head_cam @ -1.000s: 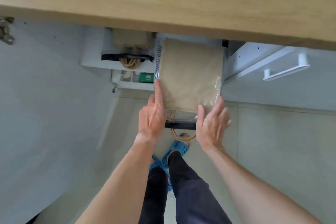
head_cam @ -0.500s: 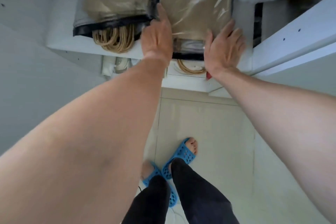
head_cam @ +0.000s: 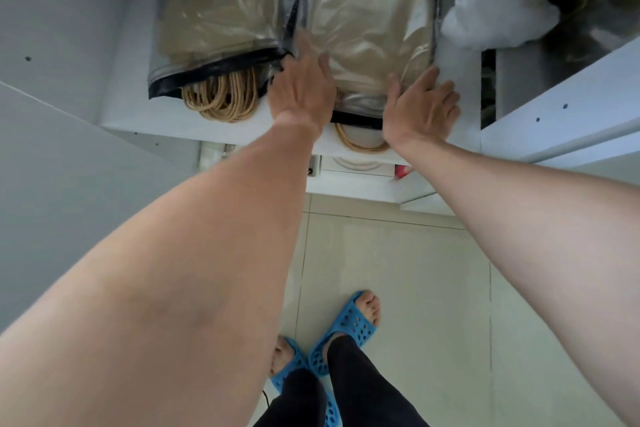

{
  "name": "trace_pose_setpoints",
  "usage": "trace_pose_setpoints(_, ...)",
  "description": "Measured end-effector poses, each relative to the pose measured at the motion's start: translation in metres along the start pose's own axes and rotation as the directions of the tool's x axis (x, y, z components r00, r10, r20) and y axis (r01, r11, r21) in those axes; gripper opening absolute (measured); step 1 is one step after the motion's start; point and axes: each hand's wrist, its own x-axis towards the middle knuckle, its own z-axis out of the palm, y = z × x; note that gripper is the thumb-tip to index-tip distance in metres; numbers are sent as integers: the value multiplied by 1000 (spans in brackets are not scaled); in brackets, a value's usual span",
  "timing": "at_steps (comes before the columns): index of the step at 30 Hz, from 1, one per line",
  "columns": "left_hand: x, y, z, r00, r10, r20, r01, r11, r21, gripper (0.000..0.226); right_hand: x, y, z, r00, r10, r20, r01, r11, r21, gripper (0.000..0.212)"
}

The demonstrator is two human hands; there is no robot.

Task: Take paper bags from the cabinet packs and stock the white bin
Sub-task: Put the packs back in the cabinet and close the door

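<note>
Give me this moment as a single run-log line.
left hand flat on right pack | right hand at its right edge | left pack untouched | no bag out yet

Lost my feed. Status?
Left hand and right hand flat on right pack, no grip. Left pack beside it. White bin not visible.

**Camera placement: single head view**

One wide-angle camera, worn on the head, looks steeply down and forward. It sits close above both forearms, which fill the lower frame. The cabinet shelf point(head_cam: 221, 125) lies at the top of the frame, near arm's reach. The floor point(head_cam: 398, 270) and blue slippers point(head_cam: 343, 326) appear directly below. No second view is supplied.
</note>
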Motion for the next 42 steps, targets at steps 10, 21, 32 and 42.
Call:
trace_pose_setpoints(10,-135,-64,-82,995,-94,20,93,994,51,43,-104,16,-76,967,-179,183,200,974,-102,77)
trace_pose_setpoints(21,-310,-224,-228,848,-518,-114,525,850,44,37,-269,-135,-161,541,-796,271,823,567,23,59)
trace_pose_setpoints(32,-425,-296,-363,588,-552,-592,601,787,-137,29,-472,-258,-223,-67,-987,148,985,-42,166,75)
trace_pose_setpoints(42,-503,-363,-380,551,-767,-329,823,564,63,41,-517,-242,-240,-112,-911,396,993,-111,26,87)
